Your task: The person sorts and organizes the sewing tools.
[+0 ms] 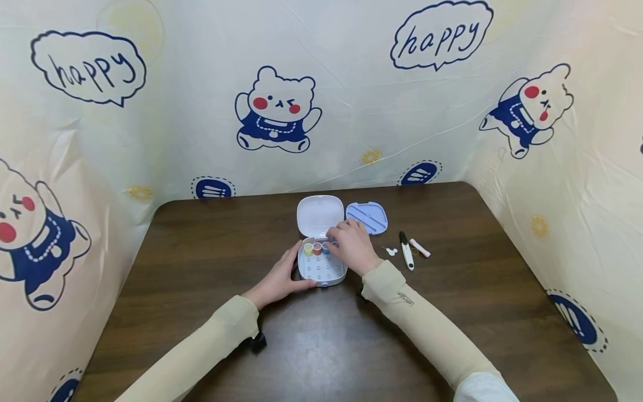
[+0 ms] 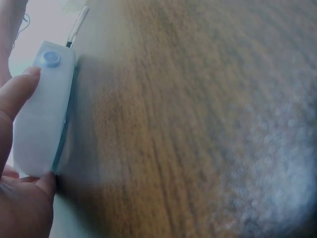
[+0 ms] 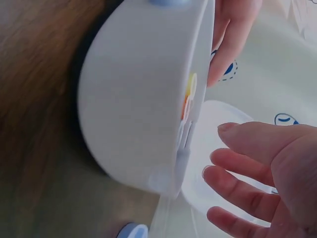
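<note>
A white sewing box stands on the table with its lid folded back. Inside, a row of thread spools sits at the back: a yellow spool, an orange spool and a blue spool, with bare pegs in front. My left hand grips the box's left side; its thumb lies on the front wall near the blue button. Over the back right of the box is my right hand. In the right wrist view its fingers are spread apart, with nothing between them and the thumb.
A light-blue tray lies behind my right hand. To the right on the table are a white needle threader, a black-and-white slim tool and a pale stick-like piece. Printed cloth hangs beyond the table's far edge.
</note>
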{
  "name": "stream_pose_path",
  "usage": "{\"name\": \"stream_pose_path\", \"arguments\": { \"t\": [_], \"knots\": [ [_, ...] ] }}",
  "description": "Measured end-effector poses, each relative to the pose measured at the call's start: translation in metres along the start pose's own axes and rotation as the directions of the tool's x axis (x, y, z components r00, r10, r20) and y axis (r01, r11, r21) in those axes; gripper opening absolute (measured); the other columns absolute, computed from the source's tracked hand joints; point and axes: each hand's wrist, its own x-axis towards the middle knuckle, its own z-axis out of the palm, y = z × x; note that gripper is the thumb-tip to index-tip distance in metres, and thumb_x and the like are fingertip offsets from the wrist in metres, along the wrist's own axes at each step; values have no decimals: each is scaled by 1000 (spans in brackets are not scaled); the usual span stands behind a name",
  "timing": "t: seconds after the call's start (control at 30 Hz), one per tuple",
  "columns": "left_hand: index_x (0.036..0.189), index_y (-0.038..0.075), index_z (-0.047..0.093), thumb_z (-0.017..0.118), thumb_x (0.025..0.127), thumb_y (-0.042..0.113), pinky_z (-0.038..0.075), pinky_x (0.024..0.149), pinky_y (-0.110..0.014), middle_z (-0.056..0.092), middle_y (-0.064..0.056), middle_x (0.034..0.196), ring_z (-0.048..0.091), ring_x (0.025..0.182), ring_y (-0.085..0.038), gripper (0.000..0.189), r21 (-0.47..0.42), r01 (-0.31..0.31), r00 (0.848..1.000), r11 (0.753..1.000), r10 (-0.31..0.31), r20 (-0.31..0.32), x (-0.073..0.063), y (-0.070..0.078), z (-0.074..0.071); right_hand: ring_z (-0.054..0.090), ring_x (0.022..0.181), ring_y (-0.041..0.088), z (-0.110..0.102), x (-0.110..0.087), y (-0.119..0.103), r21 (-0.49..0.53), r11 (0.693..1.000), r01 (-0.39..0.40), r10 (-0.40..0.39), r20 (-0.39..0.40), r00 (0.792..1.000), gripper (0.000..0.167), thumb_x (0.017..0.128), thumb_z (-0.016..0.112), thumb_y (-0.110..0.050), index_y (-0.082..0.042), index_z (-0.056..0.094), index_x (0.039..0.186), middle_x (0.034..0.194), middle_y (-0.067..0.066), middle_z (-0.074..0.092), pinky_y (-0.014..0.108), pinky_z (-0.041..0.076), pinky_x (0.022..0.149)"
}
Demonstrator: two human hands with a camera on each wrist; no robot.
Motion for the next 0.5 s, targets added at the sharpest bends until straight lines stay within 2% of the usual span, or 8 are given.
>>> {"name": "stream_pose_path", "arguments": {
  "t": [0.17, 0.37, 0.5],
  "knots": [
    [167, 6, 9, 86, 87, 39, 32, 122, -48, 22, -20, 168, 34, 152, -33, 116, 1, 21, 1000, 1000, -21, 5, 0, -1, -1, 58, 113, 30, -1, -2, 9, 18, 1000, -21, 21, 0, 1000, 22, 96, 78, -27, -12, 79, 113, 110, 7, 74, 51, 46, 100],
    [167, 7, 8, 86, 87, 41, 32, 121, -49, 22, -20, 168, 33, 153, -34, 117, -10, 26, 1000, 1000, -26, 2, -1, -1, -2, 59, 106, 29, -1, -5, 23, 24, 1000, -9, 10, -44, 999, 18, 96, 78, -25, -13, 80, 109, 104, 6, 74, 49, 47, 93],
    [168, 8, 8, 86, 87, 43, 30, 122, -50, 21, -19, 169, 31, 153, -33, 118, -10, 37, 999, 999, -37, 9, -2, -1, -1, 60, 105, 29, -1, -8, 35, 28, 1000, 0, 2, -79, 997, 14, 96, 77, -24, -15, 80, 107, 104, 5, 75, 50, 47, 94]
  ]
}}
